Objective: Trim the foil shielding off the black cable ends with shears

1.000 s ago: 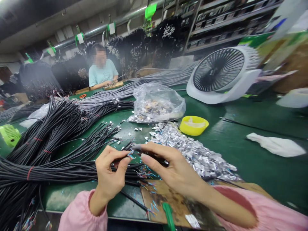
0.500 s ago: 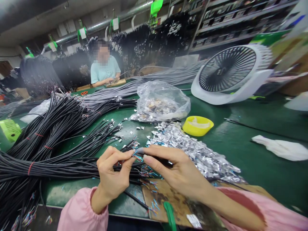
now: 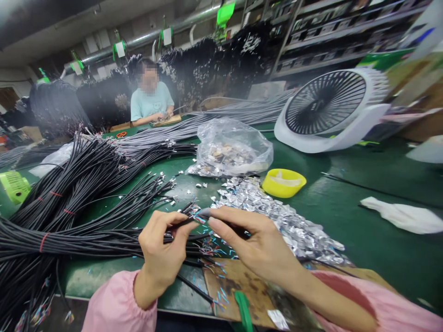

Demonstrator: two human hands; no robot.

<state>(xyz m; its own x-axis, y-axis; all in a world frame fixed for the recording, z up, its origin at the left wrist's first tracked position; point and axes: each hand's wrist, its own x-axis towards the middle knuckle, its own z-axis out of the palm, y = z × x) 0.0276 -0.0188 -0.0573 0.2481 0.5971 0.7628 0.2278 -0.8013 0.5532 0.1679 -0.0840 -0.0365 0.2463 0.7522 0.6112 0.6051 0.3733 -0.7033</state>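
- A white fan (image 3: 327,105) with a black front stands tilted on the green table (image 3: 341,186).
- A yellow bowl (image 3: 282,190) contains something white.
- A white cloth (image 3: 403,215) lies at the right.
- A light-green device (image 3: 15,187) is at the left edge.
- Another person (image 3: 151,105), in a light-blue shirt, sits across the table.
- Full shelves (image 3: 325,34) are in the background.

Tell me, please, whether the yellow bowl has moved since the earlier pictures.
No: the bowl keeps its place, just below and right of the bag in the view; only the camera has shifted slightly.
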